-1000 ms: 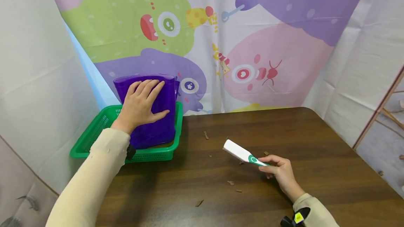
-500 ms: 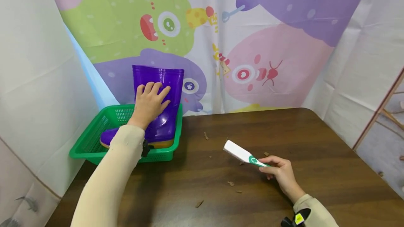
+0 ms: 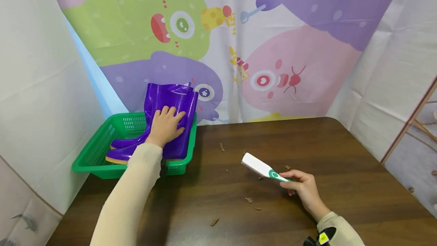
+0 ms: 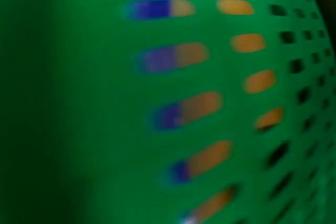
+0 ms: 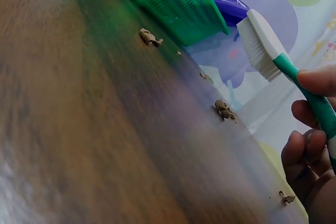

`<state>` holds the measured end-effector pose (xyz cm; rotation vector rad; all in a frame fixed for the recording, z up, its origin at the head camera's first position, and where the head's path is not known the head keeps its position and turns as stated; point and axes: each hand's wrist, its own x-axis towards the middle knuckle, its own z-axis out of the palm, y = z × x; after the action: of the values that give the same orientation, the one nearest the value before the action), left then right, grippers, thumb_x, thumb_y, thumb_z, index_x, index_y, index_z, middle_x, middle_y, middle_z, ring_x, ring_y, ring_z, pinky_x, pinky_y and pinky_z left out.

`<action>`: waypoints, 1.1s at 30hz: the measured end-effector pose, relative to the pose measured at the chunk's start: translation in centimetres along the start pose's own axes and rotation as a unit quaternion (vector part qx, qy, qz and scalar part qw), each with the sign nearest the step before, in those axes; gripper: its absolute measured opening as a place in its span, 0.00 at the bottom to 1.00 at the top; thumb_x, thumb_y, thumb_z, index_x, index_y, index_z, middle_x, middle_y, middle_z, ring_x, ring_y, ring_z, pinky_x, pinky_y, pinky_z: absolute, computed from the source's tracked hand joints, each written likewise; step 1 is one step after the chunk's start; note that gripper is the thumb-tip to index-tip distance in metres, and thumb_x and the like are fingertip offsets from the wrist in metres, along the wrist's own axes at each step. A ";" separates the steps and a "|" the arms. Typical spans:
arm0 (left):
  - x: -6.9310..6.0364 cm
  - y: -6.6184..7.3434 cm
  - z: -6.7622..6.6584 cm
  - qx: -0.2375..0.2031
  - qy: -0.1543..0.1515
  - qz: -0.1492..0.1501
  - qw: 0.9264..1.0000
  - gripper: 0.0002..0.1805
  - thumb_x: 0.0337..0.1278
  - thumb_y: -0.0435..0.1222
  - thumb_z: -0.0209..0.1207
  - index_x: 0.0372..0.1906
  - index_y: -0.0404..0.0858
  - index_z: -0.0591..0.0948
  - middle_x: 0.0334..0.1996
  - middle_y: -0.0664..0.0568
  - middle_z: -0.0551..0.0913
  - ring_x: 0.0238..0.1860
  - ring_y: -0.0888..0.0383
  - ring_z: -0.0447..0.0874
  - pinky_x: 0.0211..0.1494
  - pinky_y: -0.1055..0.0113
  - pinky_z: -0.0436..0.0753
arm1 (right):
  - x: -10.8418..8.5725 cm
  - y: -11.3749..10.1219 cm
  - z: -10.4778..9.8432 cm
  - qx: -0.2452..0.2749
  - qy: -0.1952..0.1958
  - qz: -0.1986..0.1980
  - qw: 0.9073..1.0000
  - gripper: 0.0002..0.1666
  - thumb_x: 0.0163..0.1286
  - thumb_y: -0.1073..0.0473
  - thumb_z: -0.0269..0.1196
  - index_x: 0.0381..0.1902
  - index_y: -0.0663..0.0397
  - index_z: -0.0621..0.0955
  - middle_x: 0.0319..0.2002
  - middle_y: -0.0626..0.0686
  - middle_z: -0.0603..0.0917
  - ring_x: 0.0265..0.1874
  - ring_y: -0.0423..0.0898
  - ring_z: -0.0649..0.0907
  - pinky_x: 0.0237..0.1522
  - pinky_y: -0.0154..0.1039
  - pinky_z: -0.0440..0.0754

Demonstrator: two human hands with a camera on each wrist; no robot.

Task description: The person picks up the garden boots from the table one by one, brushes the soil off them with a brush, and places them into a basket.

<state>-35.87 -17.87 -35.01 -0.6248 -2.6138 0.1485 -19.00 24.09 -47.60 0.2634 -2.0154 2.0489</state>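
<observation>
A pair of purple rain boots (image 3: 182,103) with yellow-orange soles stands in the green plastic basket (image 3: 82,165), toes pointing left. My left hand (image 3: 165,126) rests on the shaft of the nearer boot, fingers spread. Close up in the left wrist view, the perforated basket wall (image 4: 105,129) fills the frame, with purple and orange showing through its holes; that hand is out of sight there. My right hand (image 3: 302,187) holds a white-and-green brush (image 3: 257,165) by its handle, raised over the table. Its white bristles (image 5: 254,51) face down and left in the right wrist view.
Several small brown scraps, one a curled piece (image 3: 214,222), lie scattered on the dark wooden table (image 3: 341,155). A cartoon-printed curtain (image 3: 218,48) hangs behind the table, and pale fabric walls (image 3: 37,71) close in both sides.
My left hand shifts right and then down along the boots. The boots turn from one overlapping shape until both toes show on the left. The right hand and brush stay nearly still.
</observation>
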 end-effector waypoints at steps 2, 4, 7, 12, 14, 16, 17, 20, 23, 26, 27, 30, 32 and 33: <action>-0.4 0.0 0.5 -0.013 -0.010 -0.010 1.000 0.28 0.59 0.46 0.64 0.63 0.40 0.78 0.53 0.36 0.77 0.55 0.38 0.70 0.55 0.43 0.71 | 0.0 0.0 0.0 0.001 -0.001 -0.001 1.000 0.12 0.52 0.81 0.66 0.36 0.71 0.86 0.27 0.47 0.85 0.12 0.40 0.74 0.14 0.34 0.74; -0.7 0.0 1.0 -0.025 -0.015 -0.019 0.999 0.27 0.62 0.46 0.61 0.64 0.40 0.78 0.53 0.36 0.77 0.55 0.38 0.70 0.55 0.43 0.70 | 0.0 0.0 0.0 0.002 -0.002 -0.001 1.000 0.12 0.52 0.81 0.66 0.36 0.71 0.86 0.27 0.47 0.85 0.12 0.40 0.74 0.14 0.34 0.74; -1.1 -0.1 2.0 -0.031 -0.013 -0.025 0.999 0.26 0.65 0.45 0.57 0.65 0.40 0.77 0.52 0.37 0.77 0.55 0.38 0.70 0.56 0.43 0.69 | -0.1 0.0 0.0 0.002 -0.003 -0.001 1.000 0.12 0.52 0.82 0.66 0.36 0.71 0.86 0.27 0.48 0.85 0.12 0.40 0.73 0.14 0.34 0.74; -1.4 0.1 2.9 -0.032 0.004 -0.025 0.999 0.26 0.66 0.45 0.55 0.65 0.40 0.76 0.50 0.37 0.78 0.55 0.38 0.70 0.55 0.43 0.68 | -0.1 0.0 0.0 -0.002 -0.003 0.001 1.000 0.12 0.53 0.81 0.65 0.36 0.71 0.85 0.27 0.47 0.85 0.12 0.40 0.73 0.14 0.34 0.74; -1.5 0.2 2.9 -0.035 0.005 -0.028 0.999 0.26 0.66 0.45 0.55 0.65 0.40 0.76 0.51 0.37 0.78 0.55 0.38 0.70 0.55 0.43 0.68 | -0.1 0.0 0.0 -0.002 -0.003 0.001 1.000 0.12 0.53 0.81 0.66 0.36 0.71 0.86 0.27 0.47 0.85 0.13 0.40 0.73 0.14 0.34 0.74; -1.6 0.2 2.9 -0.041 0.006 -0.032 0.999 0.26 0.66 0.44 0.55 0.65 0.40 0.75 0.51 0.37 0.78 0.55 0.38 0.69 0.56 0.42 0.67 | -0.1 0.0 0.0 -0.002 -0.002 0.001 1.000 0.12 0.52 0.81 0.66 0.36 0.70 0.86 0.27 0.47 0.85 0.13 0.39 0.73 0.14 0.34 0.74; -1.7 0.3 2.9 -0.044 0.006 -0.034 0.998 0.26 0.65 0.44 0.55 0.65 0.40 0.75 0.51 0.37 0.78 0.56 0.38 0.69 0.56 0.42 0.67 | -0.1 0.0 0.0 -0.001 -0.002 0.001 1.000 0.12 0.52 0.81 0.66 0.36 0.70 0.86 0.27 0.47 0.85 0.13 0.39 0.73 0.14 0.34 0.74; -1.8 0.4 2.8 -0.063 0.010 -0.041 0.997 0.26 0.64 0.44 0.56 0.65 0.40 0.75 0.52 0.37 0.77 0.56 0.37 0.69 0.57 0.42 0.67 | -0.1 0.0 -0.1 0.002 -0.001 0.000 1.000 0.13 0.52 0.82 0.66 0.35 0.67 0.87 0.27 0.47 0.85 0.12 0.39 0.73 0.14 0.34 0.74; -2.0 0.7 2.6 -0.089 0.021 -0.053 0.994 0.27 0.61 0.42 0.58 0.65 0.39 0.75 0.52 0.36 0.77 0.57 0.37 0.68 0.56 0.41 0.68 | 0.0 0.0 -0.1 0.002 0.006 -0.005 1.000 0.13 0.51 0.82 0.66 0.34 0.67 0.87 0.27 0.47 0.86 0.12 0.39 0.73 0.13 0.33 0.74; -2.3 1.3 2.2 -0.120 0.028 -0.073 0.990 0.29 0.59 0.41 0.60 0.66 0.38 0.74 0.54 0.35 0.77 0.57 0.36 0.68 0.55 0.41 0.69 | 0.1 -0.1 -0.2 -0.007 0.017 -0.009 1.000 0.13 0.50 0.81 0.68 0.34 0.67 0.87 0.28 0.46 0.86 0.12 0.39 0.73 0.13 0.33 0.73; -2.4 1.6 2.1 -0.130 0.029 -0.082 0.988 0.30 0.59 0.41 0.60 0.66 0.38 0.73 0.54 0.35 0.76 0.57 0.36 0.67 0.55 0.41 0.70 | 0.2 -0.1 -0.3 -0.010 0.021 -0.009 1.000 0.13 0.50 0.81 0.68 0.34 0.67 0.87 0.29 0.45 0.87 0.12 0.39 0.73 0.13 0.33 0.73; -3.0 2.2 1.7 -0.162 0.032 -0.107 0.980 0.31 0.59 0.41 0.60 0.67 0.38 0.72 0.55 0.34 0.76 0.57 0.36 0.67 0.55 0.41 0.69 | 0.3 -0.2 -0.6 -0.018 0.031 -0.006 0.999 0.14 0.50 0.81 0.68 0.33 0.64 0.88 0.34 0.46 0.88 0.12 0.39 0.74 0.13 0.33 0.73; -3.3 2.5 1.5 -0.182 0.039 -0.120 0.975 0.31 0.59 0.41 0.60 0.68 0.38 0.72 0.56 0.35 0.76 0.57 0.36 0.66 0.55 0.41 0.69 | 0.5 -0.4 -0.9 -0.026 0.040 -0.004 0.999 0.14 0.51 0.81 0.68 0.33 0.62 0.88 0.36 0.46 0.89 0.13 0.40 0.74 0.13 0.33 0.74; -3.5 2.7 1.3 -0.191 0.042 -0.126 0.973 0.31 0.59 0.41 0.60 0.68 0.38 0.71 0.56 0.35 0.75 0.57 0.36 0.66 0.56 0.41 0.69 | 0.5 -0.5 -1.1 -0.033 0.046 -0.002 0.998 0.13 0.52 0.80 0.69 0.33 0.63 0.88 0.35 0.46 0.89 0.13 0.40 0.74 0.14 0.33 0.74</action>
<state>-32.58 -17.04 -38.16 -0.4038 -2.6273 -0.4591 -19.30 25.24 -47.02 0.1555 -2.0208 1.9511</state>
